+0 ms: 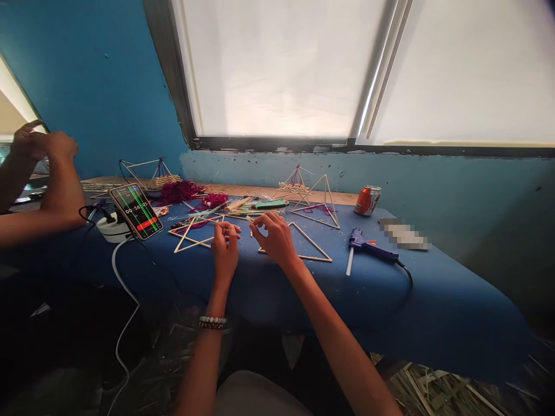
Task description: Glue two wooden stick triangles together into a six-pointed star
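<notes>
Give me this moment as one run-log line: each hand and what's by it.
left hand: beside pale stick | right hand: fingers at same stick | nearby: stick triangle, blue glue gun

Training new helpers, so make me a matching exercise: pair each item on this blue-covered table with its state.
Items:
1. hot glue gun
2. orange soda can
3. smartphone
4. beaded bracelet

States:
A. around the left wrist
B. lying on its side on the blue cloth
C. leaning on a white socket
D. with a white glue stick protruding

Pairs: 1-D, 2-B, 3-C, 4-A
</notes>
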`<state>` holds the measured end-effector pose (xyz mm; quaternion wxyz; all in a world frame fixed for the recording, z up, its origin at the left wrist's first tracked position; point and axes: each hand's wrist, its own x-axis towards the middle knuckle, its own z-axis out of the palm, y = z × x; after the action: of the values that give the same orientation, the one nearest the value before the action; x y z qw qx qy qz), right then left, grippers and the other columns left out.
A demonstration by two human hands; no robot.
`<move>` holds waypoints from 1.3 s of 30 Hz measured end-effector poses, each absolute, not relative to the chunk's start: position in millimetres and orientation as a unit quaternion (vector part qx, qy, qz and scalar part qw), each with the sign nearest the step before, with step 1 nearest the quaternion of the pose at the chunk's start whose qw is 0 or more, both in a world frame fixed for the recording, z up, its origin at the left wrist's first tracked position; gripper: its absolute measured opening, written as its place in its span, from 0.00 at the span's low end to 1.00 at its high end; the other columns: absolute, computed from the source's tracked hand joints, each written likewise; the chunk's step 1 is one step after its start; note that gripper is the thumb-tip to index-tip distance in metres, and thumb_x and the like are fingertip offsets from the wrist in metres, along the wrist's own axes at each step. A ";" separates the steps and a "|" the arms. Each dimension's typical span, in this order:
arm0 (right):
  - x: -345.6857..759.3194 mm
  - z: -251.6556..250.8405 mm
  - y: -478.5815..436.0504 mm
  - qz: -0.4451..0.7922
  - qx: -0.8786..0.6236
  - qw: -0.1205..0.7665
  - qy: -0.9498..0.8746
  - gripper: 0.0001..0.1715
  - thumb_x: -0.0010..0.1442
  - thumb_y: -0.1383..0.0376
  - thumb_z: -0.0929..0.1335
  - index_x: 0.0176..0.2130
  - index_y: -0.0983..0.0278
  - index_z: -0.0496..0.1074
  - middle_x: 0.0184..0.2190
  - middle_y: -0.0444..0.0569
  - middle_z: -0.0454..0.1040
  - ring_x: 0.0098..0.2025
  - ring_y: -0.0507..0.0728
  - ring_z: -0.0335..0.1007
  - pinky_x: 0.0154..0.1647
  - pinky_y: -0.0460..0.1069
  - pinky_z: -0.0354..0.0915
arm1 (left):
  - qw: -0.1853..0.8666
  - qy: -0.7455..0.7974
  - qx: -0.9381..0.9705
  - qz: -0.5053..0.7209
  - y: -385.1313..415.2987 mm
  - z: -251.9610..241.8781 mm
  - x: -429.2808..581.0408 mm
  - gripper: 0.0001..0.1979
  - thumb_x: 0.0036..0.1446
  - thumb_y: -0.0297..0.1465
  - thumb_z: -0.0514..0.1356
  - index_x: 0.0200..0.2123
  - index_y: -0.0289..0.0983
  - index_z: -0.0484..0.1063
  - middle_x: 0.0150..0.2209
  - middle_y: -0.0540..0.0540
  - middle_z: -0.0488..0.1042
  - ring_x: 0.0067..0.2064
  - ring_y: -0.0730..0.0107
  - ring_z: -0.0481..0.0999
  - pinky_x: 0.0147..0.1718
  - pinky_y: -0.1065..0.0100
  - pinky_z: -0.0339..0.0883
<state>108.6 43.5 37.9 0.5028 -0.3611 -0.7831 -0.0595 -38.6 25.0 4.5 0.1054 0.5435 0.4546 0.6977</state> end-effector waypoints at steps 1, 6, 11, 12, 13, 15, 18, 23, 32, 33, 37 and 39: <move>108.6 37.9 43.5 -0.056 -0.362 0.506 -0.781 0.06 0.67 0.65 0.70 0.35 0.60 0.73 0.36 0.47 0.77 0.41 0.57 0.72 0.46 0.51 0.62 | 0.106 0.448 0.538 0.706 25.0 5.0 -38.3 0.11 0.68 0.41 0.52 0.37 0.41 0.61 0.34 0.50 0.75 0.31 0.72 0.74 0.32 0.68 0.67; 108.6 37.6 43.4 -0.026 -0.357 0.524 -0.773 0.06 0.67 0.65 0.70 0.36 0.60 0.72 0.35 0.46 0.76 0.38 0.56 0.71 0.44 0.50 0.63 | 0.109 0.431 0.513 0.734 26.2 5.4 -38.6 0.11 0.69 0.42 0.51 0.38 0.42 0.59 0.33 0.50 0.74 0.30 0.71 0.73 0.30 0.67 0.67; 109.0 37.5 43.8 0.010 -0.325 0.568 -0.756 0.07 0.69 0.64 0.69 0.36 0.60 0.71 0.34 0.45 0.75 0.35 0.55 0.69 0.42 0.49 0.63 | 0.128 0.417 0.495 0.752 26.6 5.5 -39.0 0.09 0.69 0.40 0.51 0.39 0.42 0.59 0.32 0.50 0.74 0.29 0.72 0.72 0.30 0.68 0.66; 109.1 37.7 43.9 0.015 -0.322 0.574 -0.752 0.07 0.69 0.64 0.69 0.36 0.60 0.71 0.33 0.44 0.74 0.34 0.55 0.68 0.42 0.49 0.63 | 0.130 0.418 0.493 0.752 26.5 5.7 -38.9 0.08 0.69 0.39 0.52 0.39 0.42 0.59 0.32 0.51 0.74 0.29 0.73 0.72 0.30 0.69 0.66; 109.2 37.9 43.8 0.018 -0.322 0.579 -0.749 0.08 0.69 0.64 0.68 0.35 0.60 0.71 0.33 0.44 0.74 0.34 0.55 0.67 0.41 0.49 0.63 | 0.131 0.421 0.492 0.751 26.3 6.0 -38.8 0.08 0.69 0.39 0.52 0.39 0.42 0.60 0.32 0.51 0.74 0.29 0.73 0.72 0.30 0.69 0.66; 109.3 38.5 43.5 0.017 -0.327 0.581 -0.745 0.08 0.70 0.64 0.67 0.36 0.60 0.71 0.33 0.45 0.74 0.33 0.55 0.67 0.41 0.49 0.63 | 0.130 0.427 0.494 0.746 26.0 6.5 -38.6 0.08 0.68 0.39 0.53 0.38 0.41 0.60 0.32 0.51 0.74 0.29 0.73 0.72 0.30 0.69 0.66; 109.2 39.0 42.8 0.008 -0.348 0.569 -0.745 0.09 0.71 0.64 0.65 0.36 0.60 0.71 0.34 0.46 0.74 0.35 0.55 0.68 0.41 0.50 0.63 | 0.126 0.432 0.497 0.742 25.7 6.5 -39.1 0.09 0.68 0.37 0.51 0.35 0.41 0.62 0.31 0.50 0.74 0.30 0.72 0.73 0.29 0.69 0.67; 109.0 38.6 42.7 0.002 -0.365 0.556 -0.747 0.10 0.70 0.65 0.65 0.35 0.60 0.70 0.34 0.46 0.74 0.36 0.56 0.69 0.41 0.50 0.63 | 0.105 0.463 0.518 0.712 27.1 5.0 -40.4 0.17 0.69 0.41 0.49 0.29 0.40 0.64 0.26 0.50 0.71 0.30 0.70 0.72 0.30 0.68 0.67; 109.5 38.1 43.7 -0.008 -0.377 0.554 -0.743 0.07 0.67 0.66 0.68 0.34 0.60 0.71 0.35 0.46 0.75 0.36 0.56 0.70 0.41 0.50 0.64 | 0.036 0.479 0.568 0.669 29.7 5.2 -39.5 0.11 0.62 0.33 0.59 0.49 0.41 0.70 0.47 0.44 0.77 0.41 0.67 0.76 0.35 0.67 0.69; 109.5 38.1 43.7 -0.008 -0.378 0.556 -0.740 0.07 0.68 0.66 0.68 0.34 0.60 0.71 0.35 0.46 0.75 0.36 0.56 0.70 0.41 0.50 0.64 | 0.034 0.483 0.564 0.668 29.7 5.2 -39.8 0.09 0.64 0.35 0.59 0.46 0.41 0.71 0.46 0.44 0.78 0.41 0.67 0.76 0.35 0.67 0.69; 109.2 37.6 44.2 -0.007 -0.387 0.558 -0.734 0.08 0.68 0.65 0.67 0.35 0.60 0.72 0.35 0.47 0.75 0.36 0.56 0.70 0.41 0.50 0.64 | 0.059 0.483 0.567 0.665 28.1 5.7 -40.3 0.10 0.68 0.39 0.56 0.44 0.40 0.72 0.36 0.47 0.79 0.40 0.65 0.78 0.37 0.66 0.66; 109.2 37.0 45.0 -0.004 -0.391 0.553 -0.736 0.09 0.69 0.66 0.67 0.34 0.60 0.72 0.35 0.47 0.75 0.36 0.56 0.71 0.41 0.50 0.64 | 0.069 0.481 0.572 0.661 26.6 6.6 -39.9 0.13 0.69 0.41 0.54 0.44 0.40 0.73 0.33 0.48 0.79 0.39 0.65 0.79 0.37 0.66 0.66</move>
<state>109.2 45.0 37.0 0.5529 -0.3912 -0.7357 -0.0042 -39.9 26.6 6.6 0.0694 0.5715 0.4813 0.6610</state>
